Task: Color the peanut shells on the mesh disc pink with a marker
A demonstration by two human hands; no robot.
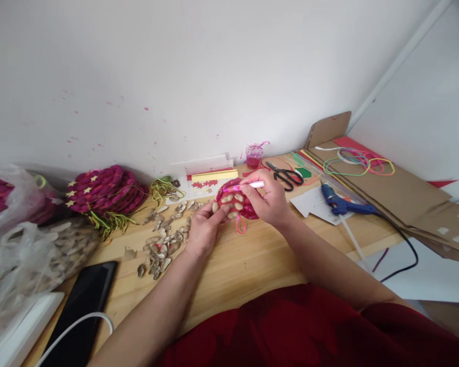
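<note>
A round red and magenta piece (pixel 249 210) with several peanut shells on its face and a pink loop at its lower edge is in the middle of the view. My left hand (pixel 205 224) grips its left side, the thumb lying over the shells. Pinched in my right hand (pixel 265 198) is a slim brush or pen (pixel 257 184) with a white handle; its pink tip touches or nearly touches the upper left rim. Behind my hands a cup of pink liquid (pixel 254 157) stands by the wall.
Loose shells (pixel 164 244) lie left of my hands, near stacked magenta discs (pixel 107 189), a black phone (pixel 84 311) and bagged shells (pixel 26 255). Scissors (pixel 286 176), a blue glue gun (pixel 342 205) with its cable, and cardboard (pixel 398 199) with coloured cords are at the right.
</note>
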